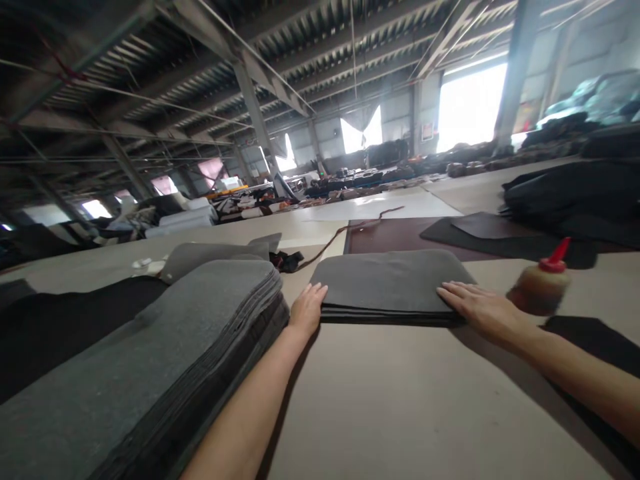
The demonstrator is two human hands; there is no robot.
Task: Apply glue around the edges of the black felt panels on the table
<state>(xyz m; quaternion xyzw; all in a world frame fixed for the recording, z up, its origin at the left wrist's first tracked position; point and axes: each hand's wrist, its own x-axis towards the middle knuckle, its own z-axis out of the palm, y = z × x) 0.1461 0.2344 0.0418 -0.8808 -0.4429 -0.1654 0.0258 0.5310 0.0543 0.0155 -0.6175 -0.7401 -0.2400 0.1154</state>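
Observation:
A low stack of dark grey sheets (pixel 390 283) with rounded corners lies on the table between my hands, its layered front edge towards me. At the stack's left edge is my left hand (pixel 307 310), fingers stretched out and fingertips touching the top sheet. My right hand (pixel 467 303) lies with extended fingers over the right edge. Both thumbs are hidden. Left of my left forearm rises a much thicker pile of similar grey sheets (pixel 200 327). Just beyond my right hand stands a squeeze bottle (pixel 543 287) with a red nozzle and brownish contents.
The pale tabletop (pixel 400 393) stretches in front of me. Behind the stack are a dark maroon sheet (pixel 385 235) and a thin brown strip (pixel 340 233). Black material (pixel 575 197) is heaped at the right, with a black piece (pixel 600 343) near my right forearm.

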